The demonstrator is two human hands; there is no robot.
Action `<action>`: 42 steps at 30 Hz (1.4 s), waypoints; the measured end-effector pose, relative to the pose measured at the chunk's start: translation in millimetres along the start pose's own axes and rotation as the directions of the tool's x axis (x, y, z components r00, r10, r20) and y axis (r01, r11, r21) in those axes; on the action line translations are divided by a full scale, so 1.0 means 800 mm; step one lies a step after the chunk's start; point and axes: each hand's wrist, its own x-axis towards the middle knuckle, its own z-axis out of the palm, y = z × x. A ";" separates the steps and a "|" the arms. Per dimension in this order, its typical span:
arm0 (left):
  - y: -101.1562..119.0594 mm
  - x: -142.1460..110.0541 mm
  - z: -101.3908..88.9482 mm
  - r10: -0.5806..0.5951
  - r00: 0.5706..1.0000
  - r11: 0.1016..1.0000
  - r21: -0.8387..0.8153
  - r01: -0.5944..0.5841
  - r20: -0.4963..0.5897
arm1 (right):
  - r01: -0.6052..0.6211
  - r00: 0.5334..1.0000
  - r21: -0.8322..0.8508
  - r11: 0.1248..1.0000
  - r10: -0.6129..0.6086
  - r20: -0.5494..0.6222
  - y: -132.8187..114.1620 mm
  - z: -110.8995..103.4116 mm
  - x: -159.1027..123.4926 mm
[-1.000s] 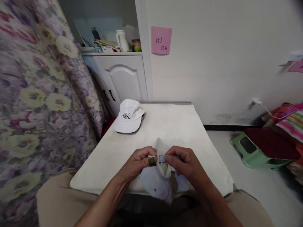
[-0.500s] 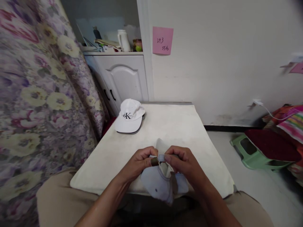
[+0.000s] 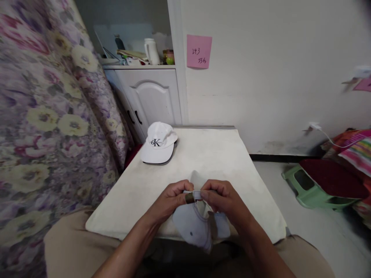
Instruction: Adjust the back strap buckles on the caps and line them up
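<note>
My left hand (image 3: pixel 169 199) and my right hand (image 3: pixel 222 199) are both closed on a pale blue cap (image 3: pixel 194 227) at the near edge of the white table (image 3: pixel 208 154). Their fingertips pinch the cap's back strap, where a small brass buckle (image 3: pixel 189 198) shows by my left thumb. The cap's crown hangs folded below my hands, over the table edge. A white cap with a dark logo (image 3: pixel 159 143) lies on the far left part of the table, away from both hands.
A floral-covered sofa (image 3: pixel 52 116) fills the left side. A white cabinet (image 3: pixel 147 92) with a jug and clutter on top stands behind the table. A pink note (image 3: pixel 198 51) sticks to the wall. A green stool (image 3: pixel 313 187) and bright bedding sit on the floor at right.
Almost nothing has moved. My fingers have shifted slightly on the strap, and the view has drifted a little.
</note>
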 end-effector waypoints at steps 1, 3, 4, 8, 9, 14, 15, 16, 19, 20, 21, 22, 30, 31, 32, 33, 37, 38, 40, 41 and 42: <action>0.000 0.000 0.000 0.001 1.000 1.000 0.002 -0.001 0.001 | -0.002 1.000 0.004 1.000 0.002 0.008 0.000 -0.001 0.001; -0.001 0.000 -0.001 -0.004 1.000 1.000 0.007 0.004 0.001 | -0.013 1.000 0.004 1.000 0.013 0.025 0.001 -0.002 0.002; -0.002 -0.001 -0.001 -0.009 1.000 1.000 0.008 0.010 -0.001 | -0.018 0.999 -0.001 1.000 0.018 0.034 0.001 -0.004 0.003; -0.003 -0.003 -0.003 -0.024 1.000 0.999 0.023 0.024 -0.012 | -0.034 0.997 -0.043 0.999 0.037 0.064 -0.001 -0.008 0.004; -0.003 -0.003 -0.003 -0.023 1.000 0.999 0.030 0.024 -0.015 | -0.030 0.997 -0.069 0.997 0.034 0.063 -0.001 -0.009 0.004; -0.001 -0.001 -0.001 -0.023 1.000 0.999 0.030 0.023 -0.006 | 0.006 1.000 -0.211 0.977 -0.004 0.012 -0.004 -0.006 0.002; 0.000 0.000 -0.001 -0.028 1.000 0.999 0.027 0.028 -0.005 | 0.029 1.000 -0.239 0.971 -0.029 0.003 -0.005 -0.005 0.001; 0.000 0.001 0.000 -0.031 0.999 0.999 0.026 0.031 -0.009 | 0.061 0.998 -0.270 0.961 -0.065 -0.006 -0.007 -0.003 -0.001; 0.002 0.001 0.001 -0.024 1.000 0.999 0.040 0.025 -0.019 | 0.154 0.985 -0.357 0.921 -0.169 -0.012 -0.011 -0.002 -0.004; 0.002 0.001 0.001 -0.022 1.000 0.999 0.045 0.022 -0.013 | 0.166 0.984 -0.362 0.917 -0.179 -0.001 -0.011 -0.003 -0.004; 0.003 0.001 0.001 -0.020 1.000 0.999 0.051 0.021 -0.005 | 0.166 0.985 -0.351 0.922 -0.172 0.015 -0.011 -0.004 -0.004; 0.003 0.001 0.002 -0.020 1.000 0.998 0.056 0.020 0.004 | 0.159 0.987 -0.325 0.932 -0.156 0.036 -0.010 -0.006 -0.004; 0.007 0.005 0.007 0.009 1.000 0.990 0.139 -0.011 0.012 | -0.002 0.993 -0.042 0.999 0.007 0.121 0.000 -0.014 0.005; 0.007 0.005 0.007 0.008 1.000 0.990 0.142 -0.009 0.012 | -0.009 0.991 -0.023 1.000 0.012 0.132 0.001 -0.014 0.006; 0.007 0.005 0.007 0.007 1.000 0.989 0.145 -0.008 0.011 | -0.015 0.990 -0.008 1.000 0.016 0.143 0.003 -0.015 0.006; 0.007 0.005 0.007 0.006 1.000 0.989 0.148 -0.007 0.010 | -0.019 0.988 0.004 1.000 0.019 0.154 0.004 -0.015 0.007; 0.009 0.006 0.008 0.013 1.000 0.988 0.156 -0.015 0.013 | -0.020 0.984 0.017 1.000 0.016 0.179 0.007 -0.017 0.009; 0.009 0.006 0.009 0.011 1.000 0.988 0.156 -0.013 0.016 | -0.013 0.984 0.012 1.000 0.011 0.180 0.007 -0.018 0.009; 0.011 0.006 0.010 -0.001 1.000 0.988 0.155 -0.002 0.024 | 0.000 0.983 -0.008 1.000 0.001 0.186 0.006 -0.019 0.009; 0.012 0.006 0.010 -0.010 1.000 0.988 0.156 0.006 0.028 | 0.004 0.982 -0.021 1.000 0.000 0.191 0.006 -0.019 0.009; 0.013 0.006 0.010 -0.018 0.999 0.987 0.158 0.013 0.029 | 0.008 0.981 -0.034 0.999 -0.001 0.194 0.006 -0.020 0.008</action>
